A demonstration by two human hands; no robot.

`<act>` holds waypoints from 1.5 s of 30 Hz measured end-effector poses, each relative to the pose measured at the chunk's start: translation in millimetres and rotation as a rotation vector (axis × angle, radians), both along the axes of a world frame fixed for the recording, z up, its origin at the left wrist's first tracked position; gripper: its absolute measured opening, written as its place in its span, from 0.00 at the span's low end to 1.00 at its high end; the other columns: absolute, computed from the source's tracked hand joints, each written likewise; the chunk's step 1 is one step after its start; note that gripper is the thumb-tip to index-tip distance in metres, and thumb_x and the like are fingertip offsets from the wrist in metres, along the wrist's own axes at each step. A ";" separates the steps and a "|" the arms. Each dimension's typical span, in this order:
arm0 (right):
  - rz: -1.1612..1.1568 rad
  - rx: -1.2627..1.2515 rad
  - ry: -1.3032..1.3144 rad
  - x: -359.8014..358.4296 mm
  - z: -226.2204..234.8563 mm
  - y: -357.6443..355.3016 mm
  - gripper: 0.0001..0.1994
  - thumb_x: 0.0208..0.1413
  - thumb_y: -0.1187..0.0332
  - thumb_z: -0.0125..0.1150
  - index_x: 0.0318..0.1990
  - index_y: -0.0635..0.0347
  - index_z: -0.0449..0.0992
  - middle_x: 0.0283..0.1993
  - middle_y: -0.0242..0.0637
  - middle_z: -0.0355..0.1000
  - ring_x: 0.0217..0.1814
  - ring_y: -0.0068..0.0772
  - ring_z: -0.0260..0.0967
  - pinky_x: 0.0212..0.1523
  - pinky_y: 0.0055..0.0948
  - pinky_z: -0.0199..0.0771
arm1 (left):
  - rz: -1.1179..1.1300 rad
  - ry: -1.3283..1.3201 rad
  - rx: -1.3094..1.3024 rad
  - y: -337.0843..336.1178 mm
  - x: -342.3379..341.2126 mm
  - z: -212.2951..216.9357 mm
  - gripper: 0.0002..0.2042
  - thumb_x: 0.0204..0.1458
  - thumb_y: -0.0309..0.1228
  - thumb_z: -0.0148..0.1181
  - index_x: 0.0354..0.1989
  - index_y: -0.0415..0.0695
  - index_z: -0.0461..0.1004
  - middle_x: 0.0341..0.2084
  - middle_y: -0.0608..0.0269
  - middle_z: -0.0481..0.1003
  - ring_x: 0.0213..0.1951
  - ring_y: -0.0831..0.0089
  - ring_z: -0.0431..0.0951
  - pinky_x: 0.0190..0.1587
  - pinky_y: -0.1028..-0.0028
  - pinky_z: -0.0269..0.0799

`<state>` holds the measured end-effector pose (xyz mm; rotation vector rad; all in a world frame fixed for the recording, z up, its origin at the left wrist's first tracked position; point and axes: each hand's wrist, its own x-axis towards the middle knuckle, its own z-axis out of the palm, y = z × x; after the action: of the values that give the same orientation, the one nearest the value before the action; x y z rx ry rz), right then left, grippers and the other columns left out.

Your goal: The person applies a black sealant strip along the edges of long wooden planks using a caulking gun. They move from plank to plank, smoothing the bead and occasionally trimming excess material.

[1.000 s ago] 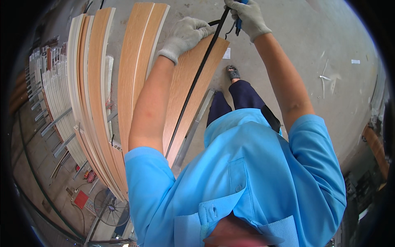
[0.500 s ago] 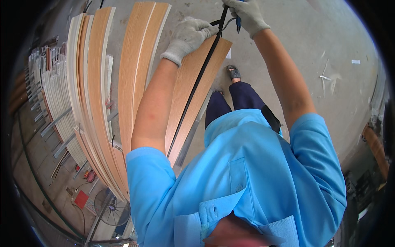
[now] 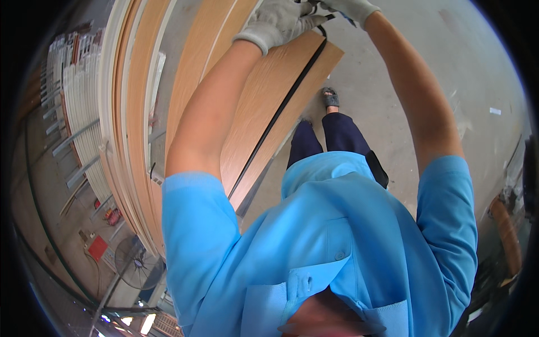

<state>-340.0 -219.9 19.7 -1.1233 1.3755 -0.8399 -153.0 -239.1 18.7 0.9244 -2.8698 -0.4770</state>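
Note:
A long black rubber-like strip (image 3: 283,105) runs down the face of a wood-grain panel (image 3: 252,112), its upper end curling over near the panel's far end. My left hand (image 3: 275,23), in a pale grey glove, is closed on the strip's upper end, beyond the panel's edge. Close beside it at the top edge, my right hand (image 3: 356,8), gloved as well, is partly cut off. It grips a blue tool (image 3: 349,21), mostly hidden now; its kind is hard to make out.
More wood-grain panels (image 3: 143,84) with white edges stand to the left. Behind them are a rack of white lengths (image 3: 84,95) and a round fan (image 3: 137,262). Grey concrete floor (image 3: 387,123) spreads to the right, with my sandalled foot (image 3: 330,98) on it.
Both hands have moved farther up in the picture, the right one partly out of it. The strip's upper end, stretched up between the hands before, now bends over by my left hand.

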 end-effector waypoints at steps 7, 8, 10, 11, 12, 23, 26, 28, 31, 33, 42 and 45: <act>-0.351 0.020 0.228 -9.7 46.3 69.8 0.19 0.60 0.51 0.67 0.44 0.58 0.77 0.29 0.33 0.72 0.28 0.23 0.67 0.27 0.28 0.66 | 0.231 0.033 0.249 9.3 35.7 4.8 0.35 0.62 0.64 0.47 0.37 0.39 0.82 0.36 0.37 0.80 0.44 0.40 0.81 0.49 0.52 0.74; -0.397 0.085 0.145 -8.1 52.6 84.7 0.17 0.60 0.52 0.68 0.42 0.58 0.78 0.27 0.32 0.71 0.27 0.23 0.65 0.27 0.29 0.66 | 0.252 0.045 0.272 12.1 36.2 7.3 0.35 0.62 0.65 0.47 0.38 0.39 0.82 0.37 0.38 0.81 0.45 0.40 0.80 0.51 0.52 0.74; -0.056 -0.309 0.148 15.8 52.7 126.6 0.18 0.66 0.58 0.64 0.55 0.60 0.76 0.35 0.29 0.73 0.25 0.18 0.62 0.28 0.20 0.66 | 0.288 0.074 0.312 16.9 34.6 13.3 0.36 0.60 0.66 0.48 0.39 0.39 0.82 0.39 0.39 0.81 0.48 0.41 0.80 0.53 0.52 0.73; 0.024 -0.462 0.214 35.1 49.8 144.0 0.19 0.67 0.57 0.61 0.60 0.56 0.74 0.38 0.32 0.75 0.27 0.21 0.67 0.31 0.23 0.70 | 0.310 0.048 0.305 19.4 32.8 16.1 0.35 0.60 0.65 0.48 0.41 0.39 0.82 0.41 0.39 0.81 0.49 0.41 0.80 0.54 0.53 0.73; 0.121 -0.519 0.303 54.0 49.7 165.4 0.20 0.68 0.56 0.59 0.61 0.55 0.73 0.41 0.34 0.77 0.30 0.25 0.72 0.33 0.25 0.74 | 0.327 0.022 0.296 21.8 31.9 18.2 0.35 0.60 0.65 0.49 0.43 0.40 0.82 0.43 0.39 0.81 0.50 0.42 0.80 0.55 0.54 0.73; 1.192 -0.480 0.531 295.5 62.5 292.9 0.14 0.63 0.66 0.54 0.55 0.56 0.72 0.39 0.46 0.77 0.46 0.48 0.81 0.39 0.44 0.83 | 0.188 0.303 0.799 43.0 99.6 -24.4 0.41 0.61 0.66 0.47 0.65 0.37 0.71 0.61 0.38 0.73 0.65 0.47 0.70 0.66 0.61 0.65; 1.198 -0.443 0.504 320.1 58.3 298.8 0.14 0.60 0.68 0.56 0.52 0.58 0.75 0.41 0.47 0.78 0.47 0.50 0.81 0.42 0.46 0.83 | 0.297 0.301 0.642 43.6 100.1 -36.8 0.42 0.61 0.66 0.46 0.65 0.36 0.70 0.63 0.36 0.71 0.66 0.45 0.69 0.68 0.60 0.62; 1.163 -0.486 0.529 321.5 54.8 297.4 0.13 0.59 0.68 0.56 0.50 0.58 0.76 0.40 0.47 0.78 0.45 0.50 0.81 0.41 0.46 0.82 | 0.378 0.309 0.534 42.8 97.0 -38.7 0.42 0.61 0.66 0.46 0.66 0.36 0.69 0.64 0.35 0.69 0.67 0.44 0.67 0.70 0.60 0.60; 1.254 -0.549 0.609 308.5 52.7 285.2 0.16 0.65 0.66 0.51 0.58 0.58 0.73 0.35 0.51 0.75 0.36 0.51 0.81 0.32 0.46 0.83 | 0.479 0.177 0.454 45.0 94.3 -35.6 0.43 0.61 0.66 0.46 0.67 0.35 0.66 0.65 0.35 0.67 0.69 0.44 0.65 0.72 0.58 0.57; 1.264 -0.575 0.663 293.2 55.5 274.5 0.16 0.65 0.65 0.51 0.58 0.55 0.73 0.35 0.50 0.75 0.36 0.51 0.81 0.32 0.45 0.83 | 0.453 0.194 0.308 50.5 95.2 -31.4 0.45 0.60 0.67 0.45 0.68 0.34 0.65 0.67 0.34 0.65 0.70 0.45 0.63 0.73 0.58 0.55; 1.137 -0.422 0.863 188.0 63.3 219.8 0.11 0.68 0.57 0.53 0.50 0.50 0.74 0.37 0.44 0.78 0.41 0.45 0.83 0.34 0.42 0.86 | 0.512 0.191 0.591 72.0 100.5 -2.1 0.37 0.57 0.68 0.53 0.55 0.45 0.80 0.46 0.49 0.83 0.47 0.57 0.84 0.54 0.62 0.77; 1.069 -0.515 0.898 155.2 56.9 203.0 0.14 0.68 0.50 0.53 0.51 0.46 0.74 0.36 0.39 0.78 0.38 0.42 0.83 0.33 0.39 0.86 | 0.519 0.220 0.645 73.6 100.3 4.2 0.44 0.54 0.72 0.52 0.56 0.37 0.78 0.45 0.43 0.82 0.47 0.56 0.84 0.54 0.62 0.77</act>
<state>-184.8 -16.8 76.6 -2.4968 0.9366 0.1819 -52.7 -165.5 22.9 1.5170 -2.1606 -1.3615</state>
